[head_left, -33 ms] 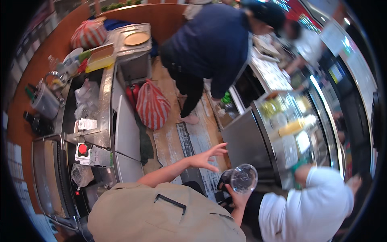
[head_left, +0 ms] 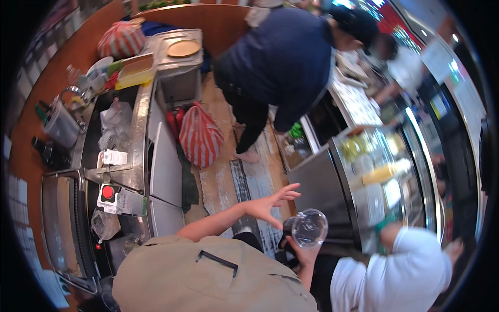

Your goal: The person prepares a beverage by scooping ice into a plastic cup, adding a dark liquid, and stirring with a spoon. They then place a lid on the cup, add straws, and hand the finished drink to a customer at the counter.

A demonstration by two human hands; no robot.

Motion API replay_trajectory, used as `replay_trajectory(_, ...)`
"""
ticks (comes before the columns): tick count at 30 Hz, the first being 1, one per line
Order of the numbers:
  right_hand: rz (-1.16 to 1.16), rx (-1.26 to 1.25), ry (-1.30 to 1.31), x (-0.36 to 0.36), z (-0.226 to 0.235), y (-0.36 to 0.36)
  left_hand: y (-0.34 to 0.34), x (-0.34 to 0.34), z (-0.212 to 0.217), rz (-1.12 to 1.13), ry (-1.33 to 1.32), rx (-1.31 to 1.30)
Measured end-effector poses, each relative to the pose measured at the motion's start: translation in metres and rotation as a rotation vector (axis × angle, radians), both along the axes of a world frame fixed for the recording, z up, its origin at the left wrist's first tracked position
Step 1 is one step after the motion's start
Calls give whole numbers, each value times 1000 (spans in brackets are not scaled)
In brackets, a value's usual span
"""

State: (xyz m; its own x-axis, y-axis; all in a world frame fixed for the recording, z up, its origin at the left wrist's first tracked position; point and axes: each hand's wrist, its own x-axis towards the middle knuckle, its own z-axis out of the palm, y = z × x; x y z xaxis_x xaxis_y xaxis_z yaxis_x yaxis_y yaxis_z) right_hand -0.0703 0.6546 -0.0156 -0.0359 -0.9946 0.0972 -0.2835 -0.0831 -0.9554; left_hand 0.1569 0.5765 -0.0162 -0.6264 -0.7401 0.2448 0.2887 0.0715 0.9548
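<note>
In my right hand (head_left: pixel 305 253) is a clear plastic cup (head_left: pixel 310 228), seen from its round end, with the fingers wrapped round its lower side. Something dark (head_left: pixel 289 225) shows beside the cup at its left; I cannot make out what it is. My left hand (head_left: pixel 266 207) reaches out just left of the cup, fingers spread and holding nothing. A small gap separates it from the cup.
A person in dark blue (head_left: pixel 275 57) bends over ahead. Close on my right is a white-sleeved person (head_left: pixel 390 265) by a glass-topped food counter (head_left: pixel 338 182). A striped bag (head_left: pixel 201 138) sits on the floor. The left counter (head_left: pixel 136 140) holds a carton (head_left: pixel 122 200).
The cup and my left hand have come slightly closer together. The view has shifted a little, so the surroundings sit farther right.
</note>
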Motion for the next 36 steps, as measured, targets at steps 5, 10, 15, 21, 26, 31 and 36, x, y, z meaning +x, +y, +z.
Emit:
replay_trajectory(5, 593, -93, -48, 112, 19, -145, -47, 73, 32, 422, -272, -399)
replay_trajectory(10, 943, 27, -110, 203, 37, -263, -98, 129, 22, 963, -244, -305)
replay_trajectory(15, 1303, -154, -77, 290, 57, -364, -160, 186, 30, 1261, -197, -263)
replay_trajectory(21, 1527, -259, -179, 397, 36, -451, -217, 251, 50, 1592, -203, -203)
replay_trajectory(26, 1529, -141, 13, 441, -23, -542, -265, 331, 38, 1724, -265, -140)
replay_trajectory(31, 1250, 152, 60, 420, -28, -625, -334, 412, 48, 1741, -376, -215)
replay_trajectory(36, 485, 122, -233, 416, -44, -707, -412, 453, 69, 1714, -346, -293)
